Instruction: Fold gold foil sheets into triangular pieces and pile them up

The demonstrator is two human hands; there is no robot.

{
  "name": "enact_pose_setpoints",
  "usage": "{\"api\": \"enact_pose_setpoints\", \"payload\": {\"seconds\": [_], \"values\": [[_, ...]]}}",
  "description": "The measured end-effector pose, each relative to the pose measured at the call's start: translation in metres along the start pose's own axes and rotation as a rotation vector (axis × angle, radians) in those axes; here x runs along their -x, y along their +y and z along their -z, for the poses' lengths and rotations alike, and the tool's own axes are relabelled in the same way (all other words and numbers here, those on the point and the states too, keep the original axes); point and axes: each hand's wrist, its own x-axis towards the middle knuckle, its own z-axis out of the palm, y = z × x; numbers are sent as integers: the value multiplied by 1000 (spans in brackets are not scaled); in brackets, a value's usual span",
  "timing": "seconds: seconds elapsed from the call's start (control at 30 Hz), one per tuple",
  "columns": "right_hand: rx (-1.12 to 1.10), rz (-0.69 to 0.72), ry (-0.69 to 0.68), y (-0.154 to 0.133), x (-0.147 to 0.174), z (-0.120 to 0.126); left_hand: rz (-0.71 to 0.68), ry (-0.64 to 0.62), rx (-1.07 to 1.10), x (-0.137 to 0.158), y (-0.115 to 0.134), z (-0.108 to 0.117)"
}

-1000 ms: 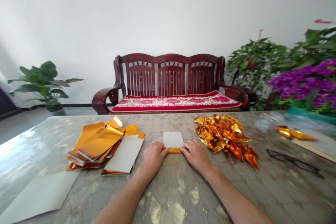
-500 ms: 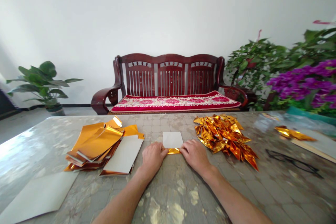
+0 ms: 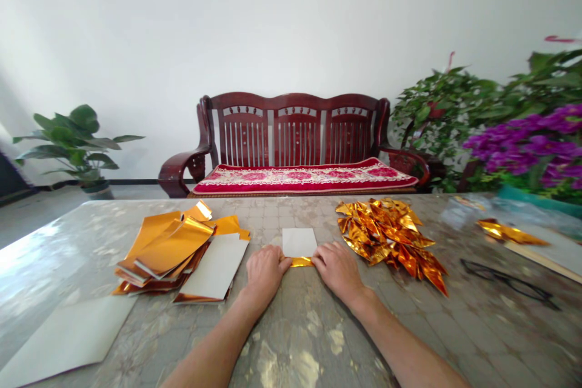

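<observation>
A small sheet of gold foil paper [image 3: 299,242] lies white side up on the table, its near edge turned over into a narrow gold strip. My left hand [image 3: 267,267] pinches the left end of that folded strip. At the right end, my right hand [image 3: 337,265] pinches it the same way. Fingertips of both hands hide the strip's ends. Left of my hands is a loose stack of gold foil paper [image 3: 168,245], some sheets gold side up and some white. To the right lies a heap of folded gold foil pieces [image 3: 391,239].
A large pale sheet [image 3: 68,336] lies at the table's left front. Black eyeglasses [image 3: 509,284], a folded gold piece [image 3: 511,233] and clear plastic wrapping [image 3: 466,209] are at the right. Beyond the table stands a dark red wooden bench [image 3: 295,133], with potted plants either side.
</observation>
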Motion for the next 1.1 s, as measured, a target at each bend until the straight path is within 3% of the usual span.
{"api": "enact_pose_setpoints", "payload": {"seconds": [0.57, 0.77, 0.93, 1.1], "values": [[39, 26, 8, -2, 2, -1, -34, -10, -55, 4, 3, -1], [2, -24, 2, -3, 2, 2, -204, 175, -22, 7, 5, -2], [-4, -39, 11, -5, 2, 3, -471, 41, 21, 8, 6, -4], [81, 25, -14, -9, 2, 4, -508, -12, -91, 17, 11, -4]]}}
